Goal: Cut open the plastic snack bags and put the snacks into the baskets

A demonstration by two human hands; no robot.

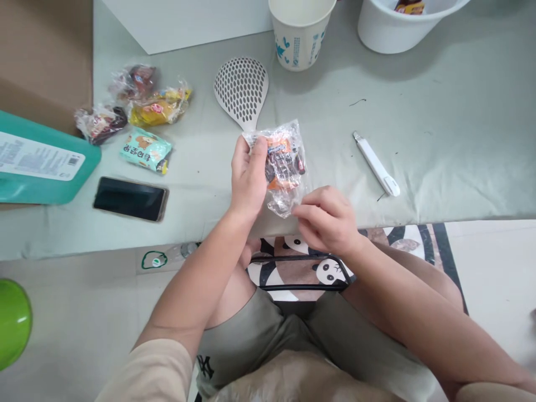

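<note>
Packet (285, 163) grasped in left hand (250, 181), no tear visible; right hand (329, 219) at its lower edge, grip unclear. Four other packets (154, 113), seemingly sealed, upper left of frame.

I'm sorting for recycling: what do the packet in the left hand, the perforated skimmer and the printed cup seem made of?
Packet: clear, glossy plastic film, judging by its crinkles and glints.
Skimmer: matte grey, probably plastic, showing no metallic shine; coated metal is possible.
Cup: smooth, likely paper given its printed motifs; possibly plastic.
</note>
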